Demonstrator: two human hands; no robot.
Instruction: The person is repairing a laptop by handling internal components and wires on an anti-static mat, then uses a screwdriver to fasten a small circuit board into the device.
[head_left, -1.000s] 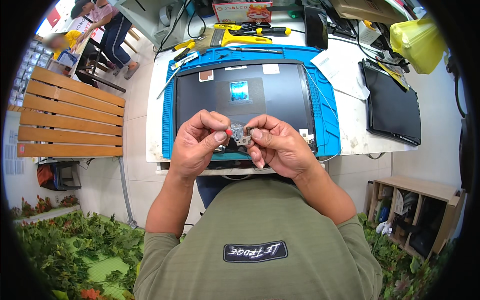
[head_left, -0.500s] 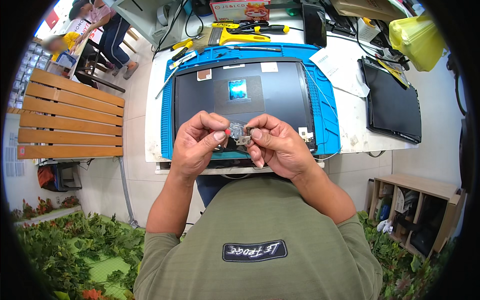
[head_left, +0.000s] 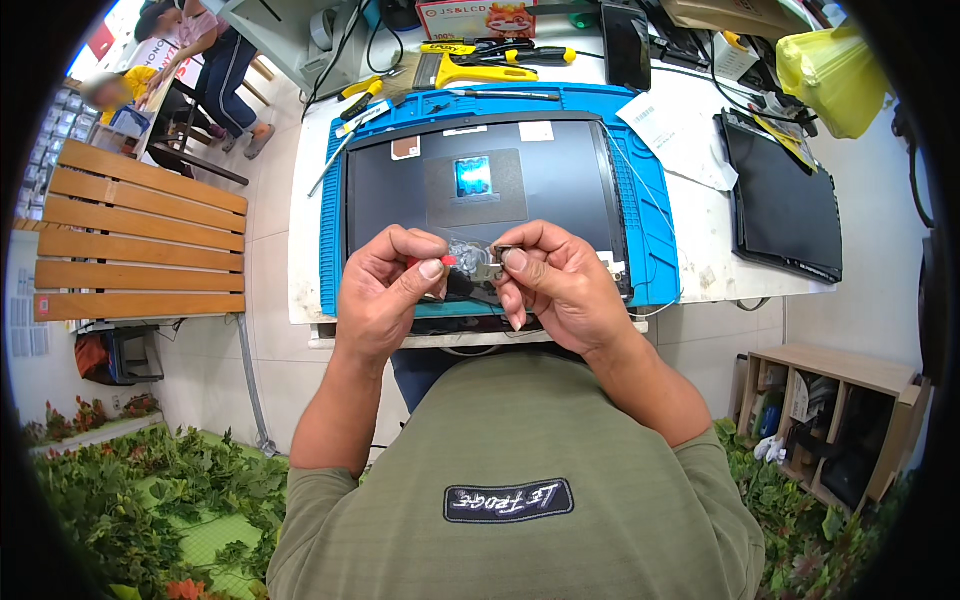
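Observation:
Above the near edge of a dark laptop lid panel [head_left: 390,200], my two hands are close together. My left hand [head_left: 385,285] is closed in a pinch on a small clear plastic bag [head_left: 468,254] with a red edge. My right hand [head_left: 565,290] pinches a small silvery metal bracket, probably a laptop hinge [head_left: 488,272], between thumb and fingers. The bag lies between the hands, right beside the bracket; whether they touch is hard to tell. The panel rests on a blue work mat [head_left: 655,220] and has a shiny blue square [head_left: 474,178] near its middle.
Behind the mat lie a yellow-handled brush [head_left: 480,72], pliers and cutters [head_left: 365,95]. A white paper sheet [head_left: 680,140] and a black laptop part [head_left: 785,200] are on the right. A slatted wooden bench [head_left: 150,240] stands left, with two people beyond it.
My left hand has shifted slightly to the left. The bracket has tilted and risen a little between my hands, and the bag and its red edge have turned slightly.

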